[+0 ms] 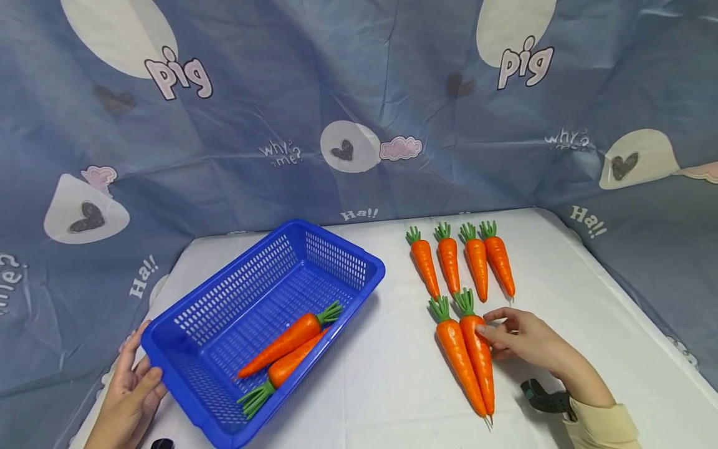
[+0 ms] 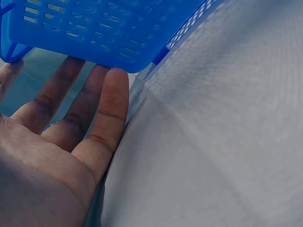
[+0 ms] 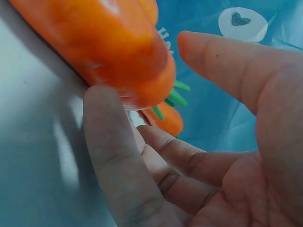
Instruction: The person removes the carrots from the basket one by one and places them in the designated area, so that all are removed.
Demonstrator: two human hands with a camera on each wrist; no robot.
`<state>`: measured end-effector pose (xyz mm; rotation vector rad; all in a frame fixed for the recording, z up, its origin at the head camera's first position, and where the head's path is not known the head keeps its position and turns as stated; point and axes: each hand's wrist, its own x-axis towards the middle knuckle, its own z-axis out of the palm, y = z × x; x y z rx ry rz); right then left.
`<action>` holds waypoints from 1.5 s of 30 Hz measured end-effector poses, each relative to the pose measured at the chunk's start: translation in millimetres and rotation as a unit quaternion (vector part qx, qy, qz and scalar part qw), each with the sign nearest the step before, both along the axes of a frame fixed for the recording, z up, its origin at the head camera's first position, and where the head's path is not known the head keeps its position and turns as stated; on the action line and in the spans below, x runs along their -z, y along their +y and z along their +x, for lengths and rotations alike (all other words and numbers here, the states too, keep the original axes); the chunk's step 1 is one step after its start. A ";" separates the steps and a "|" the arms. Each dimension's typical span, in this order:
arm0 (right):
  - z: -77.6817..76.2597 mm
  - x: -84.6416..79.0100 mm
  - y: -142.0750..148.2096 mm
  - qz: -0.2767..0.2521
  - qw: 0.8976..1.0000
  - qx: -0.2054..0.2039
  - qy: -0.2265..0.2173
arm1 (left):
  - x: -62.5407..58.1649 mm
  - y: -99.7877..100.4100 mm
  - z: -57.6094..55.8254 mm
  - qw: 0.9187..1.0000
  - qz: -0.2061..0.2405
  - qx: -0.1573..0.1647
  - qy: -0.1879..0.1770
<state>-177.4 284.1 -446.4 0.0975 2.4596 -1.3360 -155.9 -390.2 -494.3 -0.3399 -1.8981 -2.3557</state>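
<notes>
Blue basket (image 1: 260, 302) on white-covered table (image 1: 387, 399). Left hand (image 1: 124, 399) at basket's left end, clamped on its rim, thumb against fingers' opposing side. Right hand (image 1: 524, 340) to basket's right: thumb touches the nearer pair's right carrot (image 1: 480, 365), fingers spread apart from it. Left carrot (image 1: 460, 358) lies against it. Two carrots (image 1: 288, 343) inside basket; four-carrot row (image 1: 449, 265) right of basket, beyond the pair.

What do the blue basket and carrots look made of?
Blue basket: likely plastic, smooth with a slight sheen, judging by its regular perforations. Carrots: probably imitations, plastic or coated foam; glossy skin shows bright highlights, and similar green tops look moulded. Core unclear.
</notes>
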 end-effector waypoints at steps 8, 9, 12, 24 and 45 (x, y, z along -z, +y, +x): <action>2.8 -10.3 2.9 0.004 0.999 -0.006 0.042 | -0.7 1.0 0.2 1.000 0.005 0.004 0.004; 2.4 -13.1 2.5 0.013 0.999 -0.008 0.047 | -1.0 0.9 0.1 1.000 0.003 0.002 0.001; -0.3 -24.6 -1.4 0.042 0.997 -0.016 0.068 | -1.8 0.8 0.1 1.000 0.000 -0.006 -0.007; -23.1 -79.6 -43.9 0.065 0.986 -0.097 0.119 | -1.2 1.6 1.1 1.000 0.000 -0.002 0.003; -67.2 -144.8 -151.1 0.087 0.942 -0.271 0.179 | -3.3 5.8 0.4 1.000 -0.010 0.000 0.003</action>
